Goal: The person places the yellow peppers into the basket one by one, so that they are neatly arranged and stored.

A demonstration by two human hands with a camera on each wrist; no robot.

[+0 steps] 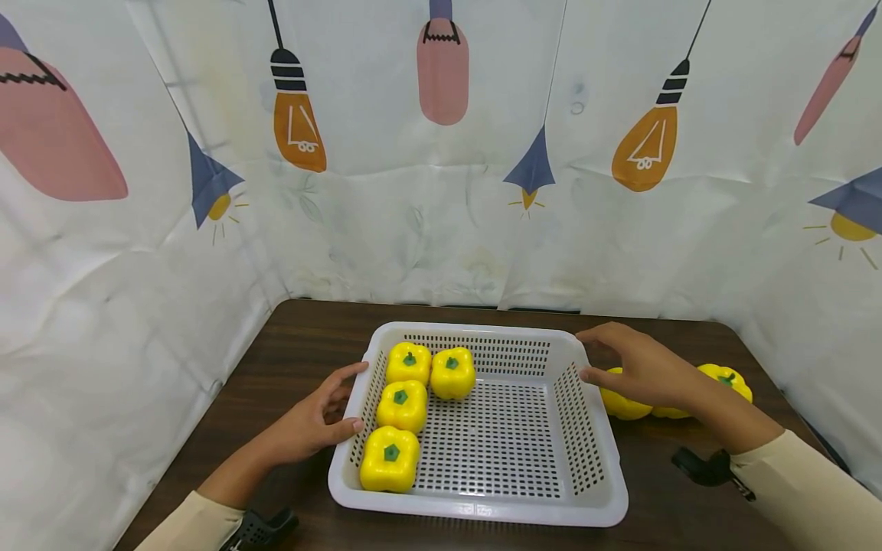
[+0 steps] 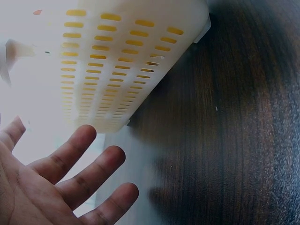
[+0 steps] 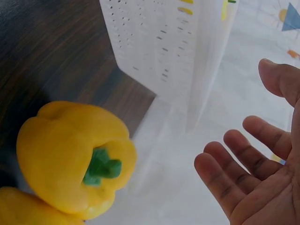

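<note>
A white perforated plastic basket (image 1: 475, 510) sits on the table. Several yellow bell peppers (image 1: 389, 459) stand in it, three along the left wall and another beside the rearmost. My left hand (image 1: 320, 417) is at the basket's left rim, its fingers spread and relaxed in the left wrist view. At the far right corner, the fingertips of my right hand (image 1: 641, 366) are right by the rim, and that hand appears loosely extended in the right wrist view. More yellow peppers (image 3: 70, 154) lie to the right of the basket, partly hidden under my right forearm.
The dark wood-grain table (image 1: 303, 337) has its back edge against a white printed cloth (image 1: 386, 229), which also hangs on the left and right. Black straps with camera mounts (image 1: 703, 467) are on both wrists.
</note>
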